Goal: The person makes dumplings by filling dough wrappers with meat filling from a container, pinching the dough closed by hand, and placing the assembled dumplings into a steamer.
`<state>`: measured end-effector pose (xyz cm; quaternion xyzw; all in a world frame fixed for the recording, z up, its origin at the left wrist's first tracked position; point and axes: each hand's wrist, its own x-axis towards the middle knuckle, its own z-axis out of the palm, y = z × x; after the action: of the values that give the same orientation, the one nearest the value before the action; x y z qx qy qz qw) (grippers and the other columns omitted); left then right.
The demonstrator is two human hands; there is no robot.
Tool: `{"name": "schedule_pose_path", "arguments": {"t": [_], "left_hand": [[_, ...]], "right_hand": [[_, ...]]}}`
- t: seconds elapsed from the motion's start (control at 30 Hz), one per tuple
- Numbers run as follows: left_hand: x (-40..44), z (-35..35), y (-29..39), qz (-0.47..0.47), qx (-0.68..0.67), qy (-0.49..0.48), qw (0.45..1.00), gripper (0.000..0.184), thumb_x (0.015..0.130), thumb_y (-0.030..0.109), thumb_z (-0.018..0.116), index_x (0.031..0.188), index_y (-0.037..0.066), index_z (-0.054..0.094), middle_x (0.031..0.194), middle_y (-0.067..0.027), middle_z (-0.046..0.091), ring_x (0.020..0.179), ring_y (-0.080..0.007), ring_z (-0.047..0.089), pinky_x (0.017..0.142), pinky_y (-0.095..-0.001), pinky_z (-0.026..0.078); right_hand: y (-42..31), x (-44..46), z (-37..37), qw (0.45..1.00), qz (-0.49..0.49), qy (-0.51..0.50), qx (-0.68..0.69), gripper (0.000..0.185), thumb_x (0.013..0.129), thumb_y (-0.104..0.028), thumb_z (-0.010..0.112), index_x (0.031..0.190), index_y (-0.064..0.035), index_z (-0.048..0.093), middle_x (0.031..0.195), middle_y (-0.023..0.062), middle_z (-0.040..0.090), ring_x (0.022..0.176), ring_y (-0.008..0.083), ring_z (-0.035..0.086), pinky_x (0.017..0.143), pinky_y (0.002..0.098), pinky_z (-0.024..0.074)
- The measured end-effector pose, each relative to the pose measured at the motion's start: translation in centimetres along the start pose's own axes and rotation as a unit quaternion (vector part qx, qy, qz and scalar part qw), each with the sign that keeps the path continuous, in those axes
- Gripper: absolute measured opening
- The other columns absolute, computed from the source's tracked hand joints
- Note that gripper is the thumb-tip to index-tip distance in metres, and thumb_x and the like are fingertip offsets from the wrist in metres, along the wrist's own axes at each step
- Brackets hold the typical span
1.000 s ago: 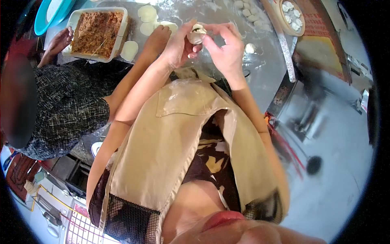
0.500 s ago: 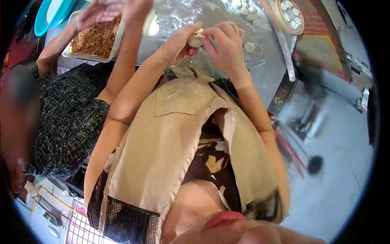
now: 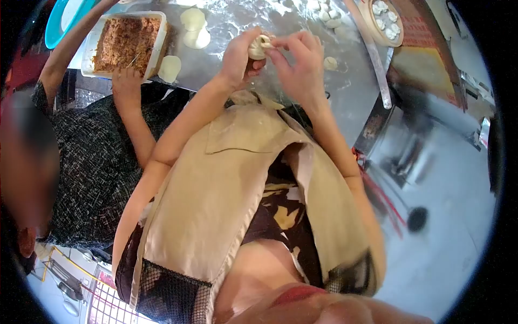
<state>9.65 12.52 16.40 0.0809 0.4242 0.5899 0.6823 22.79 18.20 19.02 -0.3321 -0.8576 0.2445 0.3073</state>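
Note:
A pleated dough bun (image 3: 258, 49) with a small gap at its top sits in my left hand (image 3: 238, 56), whose fingers curl around it. My right hand (image 3: 301, 62) pinches the bun's upper right edge between thumb and forefinger. Both hands are over the floured metal table (image 3: 216, 63). Close to my right hand lies a small dough round (image 3: 331, 63). Flat dough wrappers (image 3: 197, 36) rest on the table to the left of my hands.
At left, a co-worker's hand (image 3: 128, 81) is at the tub of brown filling (image 3: 162, 40). A turquoise basin (image 3: 53, 32) stands beyond. Dough pieces (image 3: 333, 23), a long wooden stick (image 3: 377, 70) and a steamer of buns (image 3: 400, 38) are on the right.
The bun has turned in my left hand and its pleated top now faces up. The co-worker's hands have moved apart, one down to the filling tub, and more wrappers show.

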Motion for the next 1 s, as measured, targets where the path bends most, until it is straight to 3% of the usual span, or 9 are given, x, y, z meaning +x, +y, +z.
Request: {"name": "schedule_pose_path", "arguments": {"t": [0.13, 0.2, 0.4, 0.5, 0.63, 0.87, 0.97, 1.0], "left_hand": [[-0.3, 0.3, 0.1, -0.003, 0.041, 0.018, 0.999, 0.029, 0.088, 0.034, 0.044, 0.083, 0.007, 0.054, 0.059, 0.0004, 0.046, 0.043, -0.0066, 0.038, 0.035, -0.0211, 0.026], [-0.3, 0.4, 0.1, -0.015, 0.040, 0.021, 0.999, 0.029, 0.088, 0.034, 0.044, 0.082, 0.007, 0.054, 0.059, 0.0005, 0.046, 0.043, -0.0065, 0.038, 0.035, -0.0209, 0.025], [-0.1, 0.0, 0.3, -0.044, 0.077, -0.016, 0.996, 0.031, 0.088, 0.036, 0.044, 0.081, 0.007, 0.053, 0.058, 0.0008, 0.045, 0.042, -0.0064, 0.037, 0.035, -0.0205, 0.023], [-0.1, 0.2, 1.3, -0.050, 0.132, -0.040, 0.989, 0.032, 0.088, 0.037, 0.044, 0.081, 0.008, 0.053, 0.058, 0.0007, 0.046, 0.042, -0.0062, 0.036, 0.035, -0.0204, 0.023], [-0.1, 0.6, 2.1, -0.039, 0.196, -0.066, 0.978, 0.033, 0.089, 0.039, 0.042, 0.082, 0.009, 0.053, 0.061, -0.0001, 0.049, 0.043, -0.0058, 0.036, 0.036, -0.0207, 0.024], [0.4, 0.6, 2.3, -0.092, 0.190, -0.087, 0.974, 0.033, 0.088, 0.040, 0.042, 0.081, 0.011, 0.053, 0.057, 0.0020, 0.045, 0.042, -0.0049, 0.035, 0.035, -0.0186, 0.021], [0.8, 0.6, 2.7, -0.129, 0.160, -0.108, 0.973, 0.030, 0.089, 0.038, 0.042, 0.084, 0.011, 0.054, 0.060, 0.0021, 0.047, 0.043, -0.0045, 0.035, 0.035, -0.0175, 0.021], [1.0, 0.6, 2.9, -0.137, 0.167, -0.103, 0.971, 0.031, 0.089, 0.039, 0.042, 0.085, 0.011, 0.054, 0.069, -0.0023, 0.055, 0.043, -0.0044, 0.035, 0.035, -0.0179, 0.022]], "right_hand": [[-0.1, 0.4, -0.3, 1.000, 0.015, -0.001, 0.023, 0.011, 0.069, -0.010, 0.067, 0.078, -0.0099, 0.062, 0.081, 0.0032, 0.051, 0.080, 0.0245, 0.048, 0.071, 0.0358, 0.0352], [0.4, 0.3, -0.3, 0.997, -0.078, 0.002, -0.019, 0.012, 0.068, -0.008, 0.066, 0.078, -0.0109, 0.061, 0.081, 0.0023, 0.051, 0.079, 0.0241, 0.048, 0.071, 0.0351, 0.0350], [0.5, 0.2, -1.2, 0.983, -0.164, -0.021, -0.084, 0.015, 0.066, -0.004, 0.064, 0.078, -0.0112, 0.061, 0.082, 0.0027, 0.050, 0.082, 0.0247, 0.047, 0.072, 0.0361, 0.0359], [0.0, 1.1, -1.7, 0.995, -0.095, -0.020, -0.028, 0.017, 0.065, -0.003, 0.064, 0.079, -0.0113, 0.060, 0.084, 0.0028, 0.050, 0.082, 0.0258, 0.047, 0.073, 0.0368, 0.0370], [0.5, 2.0, -2.0, 0.994, -0.081, -0.066, -0.019, 0.018, 0.065, -0.003, 0.065, 0.080, -0.0118, 0.060, 0.085, 0.0033, 0.050, 0.083, 0.0269, 0.047, 0.075, 0.0375, 0.0379], [0.7, 2.4, -3.0, 0.970, -0.204, -0.111, -0.065, 0.016, 0.065, -0.007, 0.063, 0.080, -0.0135, 0.061, 0.085, 0.0022, 0.050, 0.086, 0.0233, 0.048, 0.075, 0.0364, 0.0380], [0.2, 3.2, -3.5, 0.957, -0.230, -0.138, -0.109, 0.016, 0.065, -0.007, 0.062, 0.080, -0.0144, 0.061, 0.086, 0.0016, 0.050, 0.087, 0.0218, 0.048, 0.075, 0.0358, 0.0379], [0.1, 3.4, -3.6, 0.947, -0.248, -0.157, -0.131, 0.017, 0.065, -0.007, 0.062, 0.079, -0.0148, 0.061, 0.087, 0.0015, 0.050, 0.088, 0.0212, 0.048, 0.075, 0.0354, 0.0378]]}}
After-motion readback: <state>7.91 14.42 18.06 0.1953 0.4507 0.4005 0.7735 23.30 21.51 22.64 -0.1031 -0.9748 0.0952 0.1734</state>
